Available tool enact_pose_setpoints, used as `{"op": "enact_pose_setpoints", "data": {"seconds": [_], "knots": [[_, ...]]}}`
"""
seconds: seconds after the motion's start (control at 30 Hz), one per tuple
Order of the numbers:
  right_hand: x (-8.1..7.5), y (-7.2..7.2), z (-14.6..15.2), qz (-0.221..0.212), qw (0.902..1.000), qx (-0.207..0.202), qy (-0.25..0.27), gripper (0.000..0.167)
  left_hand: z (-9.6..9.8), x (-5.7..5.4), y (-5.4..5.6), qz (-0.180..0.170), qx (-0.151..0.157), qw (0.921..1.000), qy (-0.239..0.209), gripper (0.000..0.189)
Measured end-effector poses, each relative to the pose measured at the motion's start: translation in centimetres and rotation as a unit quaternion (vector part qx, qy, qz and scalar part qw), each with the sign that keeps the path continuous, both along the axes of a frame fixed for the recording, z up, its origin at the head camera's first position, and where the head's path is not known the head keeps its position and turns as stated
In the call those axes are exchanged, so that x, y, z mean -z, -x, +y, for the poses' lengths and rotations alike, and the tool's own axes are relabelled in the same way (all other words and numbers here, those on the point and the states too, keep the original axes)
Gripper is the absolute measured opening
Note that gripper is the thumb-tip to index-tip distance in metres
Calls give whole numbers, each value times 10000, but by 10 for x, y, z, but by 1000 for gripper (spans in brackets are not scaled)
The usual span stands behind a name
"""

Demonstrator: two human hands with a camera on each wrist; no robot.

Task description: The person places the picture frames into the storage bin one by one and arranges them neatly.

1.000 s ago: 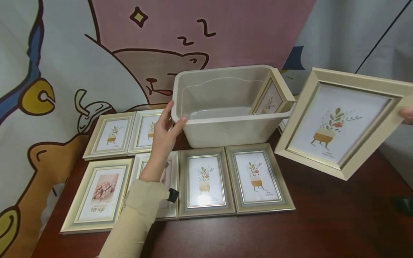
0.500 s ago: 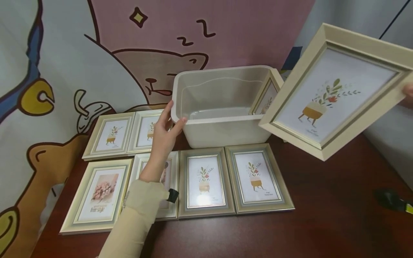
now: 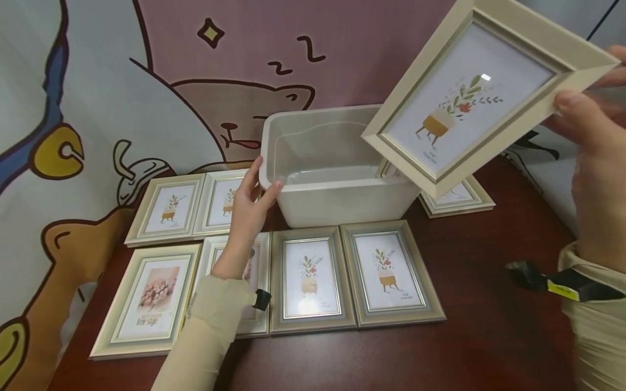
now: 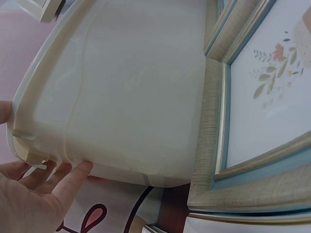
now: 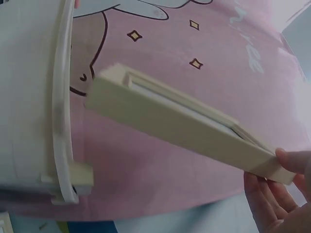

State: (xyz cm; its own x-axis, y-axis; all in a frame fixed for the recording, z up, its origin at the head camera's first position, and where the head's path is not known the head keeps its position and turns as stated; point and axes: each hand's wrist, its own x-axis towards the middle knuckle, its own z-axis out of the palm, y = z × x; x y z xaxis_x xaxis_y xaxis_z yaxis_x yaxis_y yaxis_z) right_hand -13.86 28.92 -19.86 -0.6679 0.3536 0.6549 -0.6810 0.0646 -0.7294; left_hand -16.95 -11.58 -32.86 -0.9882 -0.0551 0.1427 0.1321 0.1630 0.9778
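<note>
A dark table (image 3: 479,336) is spreading beneath both hands, and a pale bin (image 3: 342,203) is standing on it beside the left hand (image 3: 248,209). That hand is gripping the rim's corner between thumb and fingers, probably steadying the bin. The right hand (image 3: 594,136) is pinching a cream picture frame (image 3: 464,103) near its corner, thumb on the front, fingers behind; by holding the border it seems to be sparing the glass. This frame is hanging tilted over the bin's right end. Around the left forearm, a near row of four frames (image 3: 313,282) and a far pair (image 3: 168,209) are lying face up, perhaps to keep each picture showing. Below the right hand, another flat frame (image 3: 481,203) is lying partly covered. Inside the bin, a mostly hidden frame (image 3: 389,169) is peeking out. The right wrist is wearing a black strap (image 3: 589,285).
</note>
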Motion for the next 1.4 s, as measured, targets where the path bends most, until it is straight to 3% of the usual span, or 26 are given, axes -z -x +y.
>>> {"op": "enact_pose_setpoints", "data": {"seconds": [0.17,0.4,0.57,0.73,0.93,1.1,1.4], "knots": [[-4,10,-22,156,9992,32,378,45,-1,-2,-2,-16,55,9999,-105,70],[4,25,-47,548,9969,496,281,42,0,-1,-3,-48,62,9998,-202,70],[21,33,-63,665,9937,896,62,37,0,0,-4,-31,-52,9999,-122,69],[46,36,-70,388,9892,1301,-546,34,0,0,-5,54,-59,9999,-116,69],[74,38,-73,-20,9713,1826,-1527,35,0,-1,-4,43,43,9998,-203,69],[90,37,-75,-52,9568,1930,-2175,35,0,-2,-3,65,20,9998,-200,69],[113,42,-73,178,9130,2220,-3419,32,1,-1,-4,23,-12,9998,-212,69]]}}
